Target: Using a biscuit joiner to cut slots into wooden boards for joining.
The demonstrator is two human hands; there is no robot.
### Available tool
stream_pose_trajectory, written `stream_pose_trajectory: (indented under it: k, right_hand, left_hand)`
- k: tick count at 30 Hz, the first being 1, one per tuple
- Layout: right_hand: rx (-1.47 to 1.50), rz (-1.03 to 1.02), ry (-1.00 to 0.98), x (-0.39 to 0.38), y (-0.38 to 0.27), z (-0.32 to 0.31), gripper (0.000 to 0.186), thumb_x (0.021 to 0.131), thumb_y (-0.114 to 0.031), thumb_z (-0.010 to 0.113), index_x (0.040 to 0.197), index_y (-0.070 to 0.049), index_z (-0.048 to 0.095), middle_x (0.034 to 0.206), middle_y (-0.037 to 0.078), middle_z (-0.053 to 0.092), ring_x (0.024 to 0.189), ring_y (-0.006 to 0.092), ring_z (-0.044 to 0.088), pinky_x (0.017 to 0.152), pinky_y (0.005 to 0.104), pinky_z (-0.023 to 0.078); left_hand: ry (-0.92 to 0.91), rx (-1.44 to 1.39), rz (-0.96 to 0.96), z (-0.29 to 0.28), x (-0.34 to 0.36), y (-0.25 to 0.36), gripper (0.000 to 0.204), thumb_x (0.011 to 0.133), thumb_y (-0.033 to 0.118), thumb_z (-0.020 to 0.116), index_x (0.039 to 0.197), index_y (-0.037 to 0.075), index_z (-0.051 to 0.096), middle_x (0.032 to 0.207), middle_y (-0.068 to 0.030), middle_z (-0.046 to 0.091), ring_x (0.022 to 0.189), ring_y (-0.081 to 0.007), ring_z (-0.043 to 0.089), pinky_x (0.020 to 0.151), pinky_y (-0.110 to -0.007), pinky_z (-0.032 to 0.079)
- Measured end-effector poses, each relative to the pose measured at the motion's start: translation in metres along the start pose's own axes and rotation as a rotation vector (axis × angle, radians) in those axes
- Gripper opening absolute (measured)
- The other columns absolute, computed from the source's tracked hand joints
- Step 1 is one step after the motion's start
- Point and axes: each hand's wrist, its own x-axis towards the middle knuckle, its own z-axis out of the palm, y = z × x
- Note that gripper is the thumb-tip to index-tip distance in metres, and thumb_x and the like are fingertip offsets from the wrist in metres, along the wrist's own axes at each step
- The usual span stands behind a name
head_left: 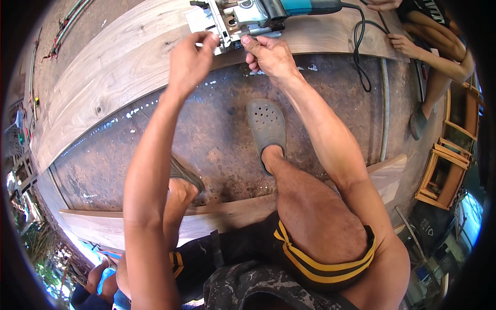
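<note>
A rusty brown surface [222,139] fills the middle of the frame. Nearest, at the bottom, are black shorts [199,256] with yellow stripes; beyond them, a grey-brown clog [266,124] rests at centre. At top centre, the left hand [191,59] and right hand [274,56] curl their fingers beside a blue-and-black power tool [307,6]; I cannot tell whether either pinches part of it. The tool sits on a broad wooden board [124,72]. A co-worker's hand [405,45] touches the board at upper right.

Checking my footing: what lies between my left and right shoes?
In the head view, only bare mottled brown surface lies between left shoe and right shoe.
</note>
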Motion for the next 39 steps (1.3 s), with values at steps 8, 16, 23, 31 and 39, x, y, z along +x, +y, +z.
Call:
stream_pose_trajectory:
  k: [8, 16, 23, 31, 39]
  right_hand:
    - [0.02, -0.031, 0.036, 0.0, 0.007, 0.003, 0.04, 0.097, -0.036, 0.075, 0.1, 0.003, 0.07, 0.072, 0.007, 0.067, 0.06, 0.0115, 0.061, 0.052, 0.0267, 0.049]
    - [-0.294, -0.267, 0.152, -0.013, -0.004, 0.011, 0.032, 0.096, -0.033, 0.076, 0.091, -0.002, 0.069, 0.067, 0.007, 0.067, 0.056, 0.0187, 0.06, 0.053, 0.0331, 0.05]
    - [-0.475, -0.33, 0.153, -0.009, -0.008, 0.007, 0.034, 0.098, -0.035, 0.07, 0.089, -0.002, 0.068, 0.069, 0.012, 0.07, 0.063, 0.0262, 0.069, 0.065, 0.0409, 0.054]
    - [-0.551, -0.415, 0.104, -0.009, -0.004, 0.0, 0.041, 0.102, -0.041, 0.063, 0.097, 0.0, 0.068, 0.076, 0.014, 0.073, 0.074, 0.0283, 0.072, 0.071, 0.042, 0.055]
    - [-0.463, -0.367, 0.066, -0.008, -0.006, -0.003, 0.041, 0.103, -0.04, 0.063, 0.098, -0.001, 0.069, 0.075, 0.011, 0.072, 0.069, 0.0215, 0.071, 0.066, 0.0367, 0.055]
  left_hand:
    - [0.008, 0.043, 0.017, 0.012, -0.01, 0.003, 0.041, 0.103, 0.039, 0.063, 0.123, 0.004, 0.072, 0.096, -0.0223, 0.076, 0.091, -0.0289, 0.074, 0.084, -0.039, 0.054]
    - [-0.023, 0.022, 0.068, 0.014, -0.006, 0.002, 0.039, 0.104, 0.036, 0.061, 0.122, 0.003, 0.071, 0.106, -0.0249, 0.075, 0.101, -0.0371, 0.072, 0.089, -0.043, 0.053]
    - [-0.092, 0.008, 0.034, 0.006, -0.002, 0.0, 0.039, 0.102, 0.035, 0.065, 0.124, 0.003, 0.071, 0.105, -0.0237, 0.076, 0.095, -0.032, 0.073, 0.087, -0.041, 0.054]
    - [-0.166, 0.051, 0.052, -0.004, -0.001, 0.0, 0.039, 0.098, 0.031, 0.071, 0.124, 0.002, 0.072, 0.096, -0.0192, 0.077, 0.082, -0.0271, 0.073, 0.08, -0.039, 0.056]
    - [0.008, 0.149, 0.43, 0.004, -0.001, -0.016, 0.027, 0.095, 0.018, 0.073, 0.116, 0.001, 0.074, 0.101, -0.0206, 0.074, 0.087, -0.0366, 0.073, 0.078, -0.041, 0.057]
